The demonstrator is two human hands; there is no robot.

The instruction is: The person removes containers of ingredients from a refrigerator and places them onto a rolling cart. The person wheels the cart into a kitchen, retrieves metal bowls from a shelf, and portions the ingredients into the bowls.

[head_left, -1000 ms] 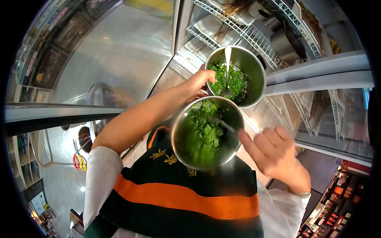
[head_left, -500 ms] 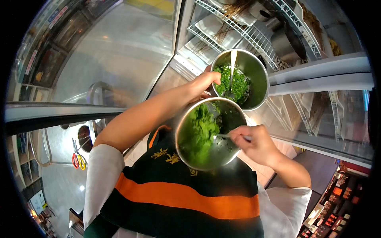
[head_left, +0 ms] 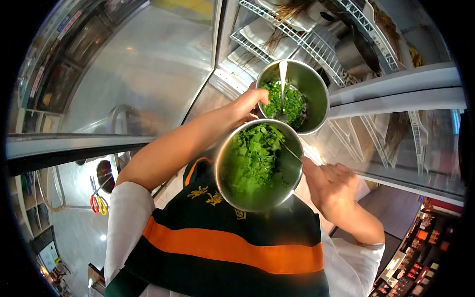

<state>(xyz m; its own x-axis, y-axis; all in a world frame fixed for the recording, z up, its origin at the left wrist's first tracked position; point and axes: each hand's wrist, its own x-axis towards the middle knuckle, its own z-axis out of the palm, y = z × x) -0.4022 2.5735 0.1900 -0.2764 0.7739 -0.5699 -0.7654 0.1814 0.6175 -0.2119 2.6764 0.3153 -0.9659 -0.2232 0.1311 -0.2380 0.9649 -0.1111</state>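
My left hand [head_left: 250, 104] is closed on the rim of the farther metal pot [head_left: 320, 99], its thumb over the edge. Finely chopped green herbs [head_left: 292, 106] lie in that pot, with a metal spoon [head_left: 283, 74] leaning upright in them. Against it, nearer my body, is a second metal pot [head_left: 292, 190] of leafy greens [head_left: 257, 153]; whether my left fingers also support it is hidden. My right hand [head_left: 329, 185] is closed at this pot's right rim, on the end of a thin metal utensil [head_left: 292, 151], apparently a spoon, slanting into the leaves.
An opened glass door [head_left: 163, 64] stands at the left. Ahead, wire shelves [head_left: 297, 37] hold trays, skewers and metal pots [head_left: 358, 54]. Scissors with red and yellow handles [head_left: 98, 203] lie on the steel counter [head_left: 74, 237] at lower left.
My right hand has drawn outward and slightly down, from over the near pot to beside its rim. The leaves, blurred before, are heaped more sharply. Both pots have shifted slightly left.
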